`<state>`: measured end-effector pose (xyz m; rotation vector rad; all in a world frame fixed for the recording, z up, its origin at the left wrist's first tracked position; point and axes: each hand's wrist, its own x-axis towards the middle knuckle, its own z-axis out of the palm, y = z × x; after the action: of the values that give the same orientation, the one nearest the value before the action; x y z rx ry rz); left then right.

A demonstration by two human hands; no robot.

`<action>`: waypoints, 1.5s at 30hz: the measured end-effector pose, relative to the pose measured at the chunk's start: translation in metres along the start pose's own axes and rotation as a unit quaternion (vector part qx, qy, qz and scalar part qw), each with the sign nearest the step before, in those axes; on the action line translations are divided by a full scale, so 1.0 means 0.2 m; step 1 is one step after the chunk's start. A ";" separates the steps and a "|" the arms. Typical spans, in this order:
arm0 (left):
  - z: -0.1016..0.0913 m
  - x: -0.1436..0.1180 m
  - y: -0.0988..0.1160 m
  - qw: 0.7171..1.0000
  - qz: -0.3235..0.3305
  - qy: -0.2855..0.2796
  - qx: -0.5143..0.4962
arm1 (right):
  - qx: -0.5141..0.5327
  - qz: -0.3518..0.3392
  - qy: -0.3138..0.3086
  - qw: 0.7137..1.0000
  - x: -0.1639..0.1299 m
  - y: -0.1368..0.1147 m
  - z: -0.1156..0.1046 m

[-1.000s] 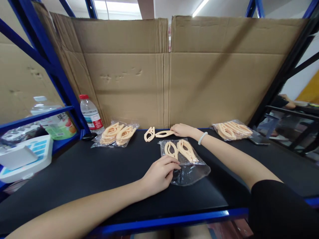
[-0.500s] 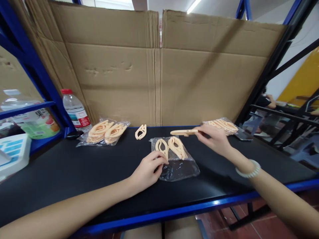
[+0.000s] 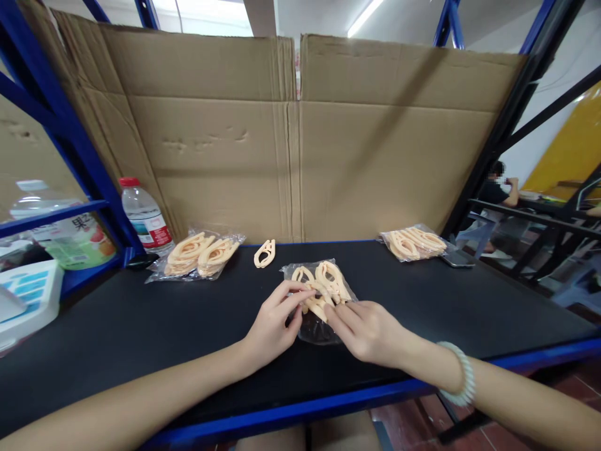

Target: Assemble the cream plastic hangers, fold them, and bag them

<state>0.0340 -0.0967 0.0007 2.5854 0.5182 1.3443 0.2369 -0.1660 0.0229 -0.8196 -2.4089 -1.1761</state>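
Observation:
My right hand [image 3: 370,329] grips a beige loop-shaped plastic piece [image 3: 319,308], its fingers closed on the near end. The piece lies low over a clear plastic bag [image 3: 319,335], close to the bag's mouth. Two looped stacks [image 3: 331,275] of the same kind lie side by side in the bag's far part. My left hand [image 3: 277,313] is at the bag's left edge, with fingers and thumb curled onto the film. Its fingertips reach the held piece. Whether the piece is inside the film cannot be made out.
A single loose beige piece [image 3: 265,254] lies farther back. Filled bags stand left [image 3: 201,254] and right [image 3: 416,243], the right one beside a phone [image 3: 459,258]. A red-capped bottle [image 3: 146,216] and a white tray [image 3: 28,297] are at left. Cardboard [image 3: 225,150] walls the back; a person [image 3: 500,188] sits far right.
My right hand has come left and down, carrying the beige piece from above the table's right side to the bag. My left hand has stayed at the bag.

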 end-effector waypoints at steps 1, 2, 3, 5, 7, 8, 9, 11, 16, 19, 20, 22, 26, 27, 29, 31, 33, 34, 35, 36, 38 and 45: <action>0.00 0.00 0.00 1.000 0.001 -0.001 0.002 | -0.013 0.005 -0.023 1.000 0.03 -0.01 0.06; 0.00 0.00 0.00 1.000 0.000 -0.003 0.004 | -0.013 0.010 -0.044 0.999 0.05 -0.02 0.11; 0.00 0.00 0.00 1.000 -0.003 -0.006 0.005 | -0.010 0.020 -0.065 0.998 0.07 -0.03 0.15; 0.00 0.00 0.00 1.000 -0.017 -0.007 0.002 | 0.010 0.034 -0.089 0.995 0.10 -0.05 0.17; 0.00 0.01 0.00 1.000 -0.029 -0.006 -0.004 | 0.061 0.054 -0.084 0.993 0.11 -0.03 0.15; 0.00 0.01 0.00 0.999 -0.033 -0.008 -0.007 | 0.094 0.071 -0.070 0.990 0.12 0.00 0.13; 0.00 0.01 0.00 0.999 -0.036 -0.013 -0.010 | 0.127 0.093 -0.051 0.986 0.13 0.03 0.11; 0.00 0.00 0.00 0.999 -0.040 -0.029 -0.010 | 0.162 0.148 -0.013 0.976 0.17 0.12 0.09; 0.01 -0.02 -0.02 0.997 -0.037 -0.062 0.005 | 0.195 0.153 -0.109 0.963 0.43 0.37 0.34; 0.00 -0.02 -0.02 0.997 -0.024 -0.075 0.016 | 0.220 0.060 -0.182 0.956 0.62 0.41 0.59; 0.00 -0.02 -0.03 0.997 -0.019 -0.078 0.019 | 0.223 0.045 -0.190 0.955 0.67 0.41 0.67; -0.01 -0.02 -0.03 0.997 -0.009 -0.081 0.018 | 0.226 0.019 -0.205 0.952 0.77 0.38 0.80; -0.02 -0.02 -0.05 0.997 -0.003 -0.079 0.005 | 0.229 -0.014 -0.231 0.946 0.87 0.34 0.93; -0.02 -0.02 -0.05 0.997 -0.003 -0.079 0.003 | 0.231 -0.019 -0.236 0.944 0.88 0.34 0.94; -0.02 -0.03 -0.05 0.997 -0.004 -0.079 0.000 | 0.237 -0.020 -0.243 0.940 0.86 0.36 0.93; -0.02 -0.03 -0.05 0.996 -0.007 -0.084 0.001 | 0.248 -0.008 -0.243 0.938 0.82 0.40 0.89; -0.02 -0.03 -0.05 0.996 -0.010 -0.088 0.007 | 0.260 0.013 -0.234 0.937 0.75 0.45 0.82; -0.02 -0.03 -0.05 0.996 -0.010 -0.089 0.010 | 0.265 0.027 -0.226 0.937 0.71 0.47 0.77; -0.02 -0.03 -0.05 0.996 -0.011 -0.088 0.012 | 0.270 0.042 -0.218 0.937 0.66 0.49 0.72; -0.02 -0.02 -0.05 0.996 -0.010 -0.087 0.012 | 0.273 0.057 -0.209 0.937 0.60 0.51 0.65; -0.02 -0.02 -0.05 0.996 -0.006 -0.083 0.011 | 0.276 0.087 -0.188 0.939 0.48 0.52 0.49; -0.01 -0.02 -0.06 0.998 -0.015 -0.062 0.009 | 0.298 0.198 -0.027 0.933 0.02 0.32 -0.16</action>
<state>0.0280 -0.0877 -0.0043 2.6431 0.5474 1.1646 0.2752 -0.1593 0.0828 -1.0537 -2.2836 -0.2451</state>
